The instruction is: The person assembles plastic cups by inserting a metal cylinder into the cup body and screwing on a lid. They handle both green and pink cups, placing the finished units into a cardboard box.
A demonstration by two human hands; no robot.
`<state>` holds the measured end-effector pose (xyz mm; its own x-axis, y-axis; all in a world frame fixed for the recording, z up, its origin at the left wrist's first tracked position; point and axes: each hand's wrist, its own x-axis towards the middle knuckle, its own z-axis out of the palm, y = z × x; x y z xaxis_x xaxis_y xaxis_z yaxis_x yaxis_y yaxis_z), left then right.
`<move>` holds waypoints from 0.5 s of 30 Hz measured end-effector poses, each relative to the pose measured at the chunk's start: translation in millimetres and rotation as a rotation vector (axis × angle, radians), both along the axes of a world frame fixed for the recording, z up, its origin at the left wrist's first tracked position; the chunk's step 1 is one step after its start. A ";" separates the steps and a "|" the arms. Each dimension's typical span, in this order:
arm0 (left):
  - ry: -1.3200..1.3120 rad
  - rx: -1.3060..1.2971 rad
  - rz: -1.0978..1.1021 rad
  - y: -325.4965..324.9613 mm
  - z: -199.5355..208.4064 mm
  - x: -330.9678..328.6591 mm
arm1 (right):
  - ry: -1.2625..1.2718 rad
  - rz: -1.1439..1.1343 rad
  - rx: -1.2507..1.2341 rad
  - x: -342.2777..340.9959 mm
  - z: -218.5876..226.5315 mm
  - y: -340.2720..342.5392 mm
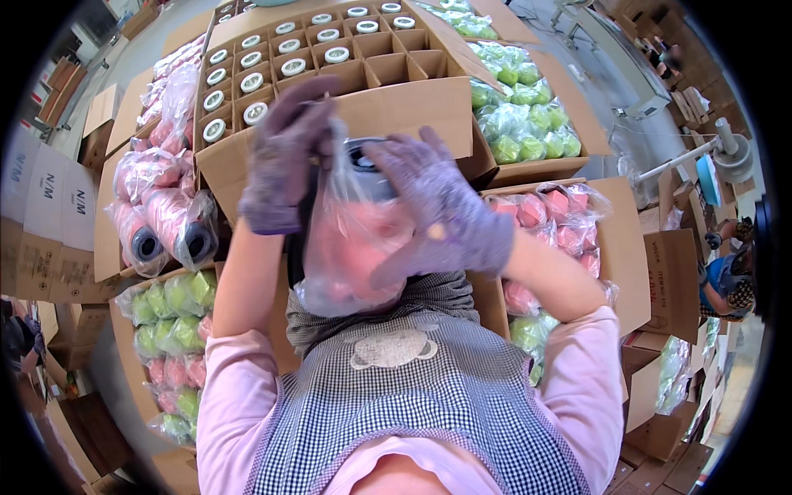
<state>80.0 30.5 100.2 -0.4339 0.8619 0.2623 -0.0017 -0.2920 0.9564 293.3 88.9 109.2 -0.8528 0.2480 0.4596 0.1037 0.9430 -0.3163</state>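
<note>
In front of my apron, a pink object with a dark grey ring-shaped end [363,223] stands inside a clear plastic bag [338,285]; its exact kind is hard to tell through the film. My left hand [285,161], in a purple-grey knit glove, is at the bag's upper left edge with its fingers closed on the film, slightly blurred. My right hand [445,202], gloved alike, spans the object's right side, thumb low and fingers at the dark end. Behind them stands a divided carton [346,107] with white-lidded containers [337,54] in many cells; several front-right cells hold none.
At the left, a carton holds bagged pink objects with dark ends [165,219]; below it lie green and pink bagged pieces [173,330]. On the right are cartons of green bagged pieces [528,124] and pink ones [561,223]. Another person [730,272] is at the far right.
</note>
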 end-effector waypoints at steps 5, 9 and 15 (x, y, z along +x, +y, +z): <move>0.275 0.099 -0.170 -10.0 51.6 18.4 | 0.495 -0.119 0.081 -2.3 -32.4 4.9; 0.540 -0.112 -0.100 -81.2 -54.7 -4.6 | 0.667 -0.279 -0.388 7.7 -25.6 8.7; 0.829 -0.167 -0.073 -138.4 -140.1 82.0 | 0.426 -0.259 0.032 46.6 -51.0 36.9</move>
